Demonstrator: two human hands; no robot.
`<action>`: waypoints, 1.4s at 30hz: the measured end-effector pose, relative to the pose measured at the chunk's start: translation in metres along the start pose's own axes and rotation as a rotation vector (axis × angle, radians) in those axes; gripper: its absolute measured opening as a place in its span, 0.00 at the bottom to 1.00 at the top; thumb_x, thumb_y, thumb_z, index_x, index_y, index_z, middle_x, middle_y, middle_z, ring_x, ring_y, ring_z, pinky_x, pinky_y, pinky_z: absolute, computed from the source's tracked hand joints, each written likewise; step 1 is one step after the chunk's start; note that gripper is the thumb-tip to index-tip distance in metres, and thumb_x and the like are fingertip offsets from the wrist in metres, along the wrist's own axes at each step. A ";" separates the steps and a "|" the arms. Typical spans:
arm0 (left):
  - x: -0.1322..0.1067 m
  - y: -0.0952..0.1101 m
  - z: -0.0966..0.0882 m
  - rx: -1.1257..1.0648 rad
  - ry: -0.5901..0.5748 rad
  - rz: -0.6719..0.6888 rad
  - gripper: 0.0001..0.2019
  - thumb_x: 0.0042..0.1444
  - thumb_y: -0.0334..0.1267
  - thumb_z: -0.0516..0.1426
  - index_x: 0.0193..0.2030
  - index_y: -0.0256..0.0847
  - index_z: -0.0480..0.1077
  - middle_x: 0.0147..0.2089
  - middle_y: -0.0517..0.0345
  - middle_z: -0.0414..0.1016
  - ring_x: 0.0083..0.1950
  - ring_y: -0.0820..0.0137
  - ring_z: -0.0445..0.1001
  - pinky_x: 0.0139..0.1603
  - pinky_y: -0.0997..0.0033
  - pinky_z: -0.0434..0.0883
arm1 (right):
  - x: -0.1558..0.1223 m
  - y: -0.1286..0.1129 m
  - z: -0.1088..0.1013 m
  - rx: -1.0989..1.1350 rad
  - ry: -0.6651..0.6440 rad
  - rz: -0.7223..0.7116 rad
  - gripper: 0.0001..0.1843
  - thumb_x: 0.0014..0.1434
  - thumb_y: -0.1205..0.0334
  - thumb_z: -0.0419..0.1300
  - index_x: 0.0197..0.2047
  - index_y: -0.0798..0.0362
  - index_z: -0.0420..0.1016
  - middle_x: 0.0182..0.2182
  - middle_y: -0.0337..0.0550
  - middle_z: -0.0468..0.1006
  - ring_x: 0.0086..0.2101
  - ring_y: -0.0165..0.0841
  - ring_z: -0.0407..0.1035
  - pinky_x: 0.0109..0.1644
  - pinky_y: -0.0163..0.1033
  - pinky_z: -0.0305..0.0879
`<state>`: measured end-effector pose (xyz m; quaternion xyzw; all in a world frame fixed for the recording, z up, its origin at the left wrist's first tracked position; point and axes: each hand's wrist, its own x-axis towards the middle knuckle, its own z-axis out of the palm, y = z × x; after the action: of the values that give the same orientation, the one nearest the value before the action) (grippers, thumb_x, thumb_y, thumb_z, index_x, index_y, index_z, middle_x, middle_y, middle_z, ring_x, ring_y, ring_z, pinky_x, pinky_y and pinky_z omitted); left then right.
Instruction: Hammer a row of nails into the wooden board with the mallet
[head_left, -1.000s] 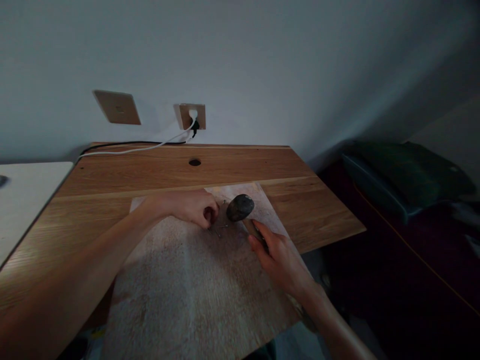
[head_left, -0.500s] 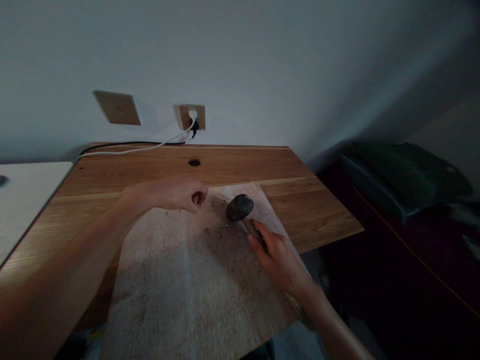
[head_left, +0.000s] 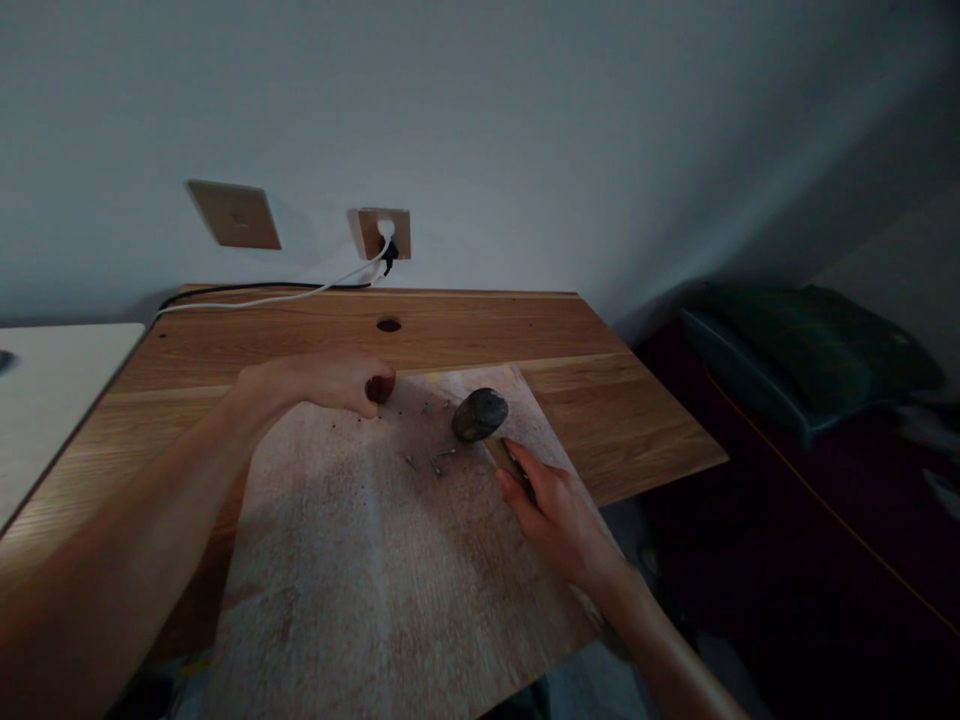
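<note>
The right hand [head_left: 566, 520] is closed around the handle of a hammer [head_left: 481, 415], its dark head pointing away and leftward over a pale board [head_left: 337, 580]. Loose nails [head_left: 436, 467] lie between that head and the left hand [head_left: 341, 383], closer to the head. The left hand curls over the board's far edge; its fingers hide whether it pinches anything.
</note>
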<state>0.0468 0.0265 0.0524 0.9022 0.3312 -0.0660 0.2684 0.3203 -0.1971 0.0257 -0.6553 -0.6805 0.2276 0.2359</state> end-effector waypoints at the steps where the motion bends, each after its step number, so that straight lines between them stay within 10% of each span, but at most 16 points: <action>1: 0.000 0.001 0.000 0.014 -0.002 -0.013 0.06 0.46 0.31 0.60 0.33 0.41 0.74 0.34 0.57 0.79 0.35 0.64 0.75 0.33 0.68 0.64 | 0.000 0.001 0.000 0.001 0.003 -0.002 0.22 0.73 0.54 0.50 0.62 0.54 0.75 0.40 0.51 0.88 0.41 0.46 0.84 0.44 0.48 0.78; 15: 0.002 0.028 0.004 0.016 0.015 0.078 0.04 0.48 0.29 0.59 0.30 0.41 0.71 0.29 0.62 0.74 0.32 0.68 0.72 0.33 0.70 0.63 | 0.000 0.000 -0.002 -0.010 -0.010 0.015 0.22 0.74 0.54 0.50 0.61 0.54 0.75 0.40 0.50 0.88 0.40 0.45 0.83 0.43 0.47 0.76; 42: 0.009 0.021 0.014 0.003 0.119 0.147 0.06 0.54 0.33 0.59 0.35 0.42 0.78 0.35 0.57 0.81 0.35 0.66 0.76 0.37 0.68 0.66 | 0.001 -0.003 -0.003 0.009 0.003 0.007 0.20 0.73 0.55 0.51 0.61 0.52 0.76 0.35 0.47 0.86 0.37 0.44 0.83 0.41 0.46 0.76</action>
<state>0.0683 0.0112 0.0472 0.9267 0.2795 0.0069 0.2510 0.3203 -0.1963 0.0300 -0.6567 -0.6770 0.2307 0.2391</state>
